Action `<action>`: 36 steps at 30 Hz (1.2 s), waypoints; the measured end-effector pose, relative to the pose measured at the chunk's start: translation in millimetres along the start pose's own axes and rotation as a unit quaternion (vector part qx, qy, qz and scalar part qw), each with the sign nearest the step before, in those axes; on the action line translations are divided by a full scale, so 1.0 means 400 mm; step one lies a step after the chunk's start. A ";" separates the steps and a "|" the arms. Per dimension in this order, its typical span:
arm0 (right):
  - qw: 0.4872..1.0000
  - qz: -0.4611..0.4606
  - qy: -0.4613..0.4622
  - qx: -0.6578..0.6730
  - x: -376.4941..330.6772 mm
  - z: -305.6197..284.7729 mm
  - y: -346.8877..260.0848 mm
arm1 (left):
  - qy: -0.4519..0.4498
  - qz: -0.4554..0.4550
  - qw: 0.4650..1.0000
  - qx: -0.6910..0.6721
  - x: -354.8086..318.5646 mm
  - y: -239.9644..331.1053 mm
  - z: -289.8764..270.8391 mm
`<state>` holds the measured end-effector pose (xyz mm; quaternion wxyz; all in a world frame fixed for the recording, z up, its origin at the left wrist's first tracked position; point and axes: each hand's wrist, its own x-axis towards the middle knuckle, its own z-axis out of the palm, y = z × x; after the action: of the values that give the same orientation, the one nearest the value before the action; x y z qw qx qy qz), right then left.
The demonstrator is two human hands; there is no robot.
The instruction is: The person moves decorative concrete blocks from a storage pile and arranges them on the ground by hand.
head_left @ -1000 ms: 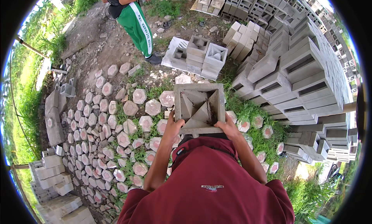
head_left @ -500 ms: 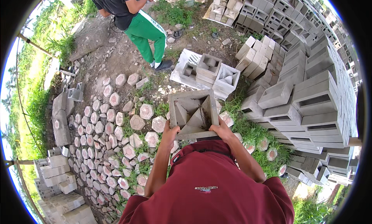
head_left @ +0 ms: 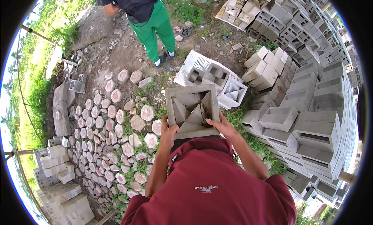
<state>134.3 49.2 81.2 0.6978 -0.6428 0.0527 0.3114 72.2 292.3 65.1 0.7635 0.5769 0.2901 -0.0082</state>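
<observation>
Between my two hands, in front of my body, is a square grey concrete block with slanted triangular faces inside its frame. Dark dirt marks its inner corners. My left hand is closed on the block's left side near the lower corner. On the opposite side my right hand grips the wall, its thumb over the rim at the inner face. Beyond the held block, similar decorative concrete blocks sit together on a white sheet on the ground.
Hexagonal pavers lie in rows on the left. Stacked hollow blocks rise on the right, with pale blocks beside them. More blocks are piled at the lower left. A person in green trousers stands ahead.
My right thumb has shifted onto the held block's inner edge; both hands still hold it. The person ahead has turned their back and moved slightly right.
</observation>
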 end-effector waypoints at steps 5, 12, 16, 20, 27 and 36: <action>0.999 -0.008 -0.029 0.037 0.125 0.032 0.003 | -0.012 0.001 1.000 0.024 0.115 0.066 -0.025; 0.999 0.031 0.041 0.009 0.309 0.127 -0.053 | -0.074 -0.045 0.995 0.048 0.399 0.114 -0.119; 0.993 0.041 0.111 0.028 0.429 0.195 -0.048 | -0.125 -0.056 0.987 0.087 0.561 0.213 -0.144; 0.986 0.036 0.144 0.077 0.497 0.321 -0.126 | -0.164 -0.066 0.976 0.130 0.698 0.318 -0.206; 0.970 -0.023 0.196 0.144 0.647 0.437 -0.160 | -0.239 -0.072 0.956 0.154 0.889 0.488 -0.229; 0.950 -0.046 0.238 0.197 0.832 0.387 -0.242 | -0.277 -0.096 0.937 0.192 1.115 0.558 -0.104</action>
<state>398.7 317.2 33.2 0.7915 -0.5495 0.2478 0.1006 502.7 547.5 52.0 0.6839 0.6568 0.1142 -0.2965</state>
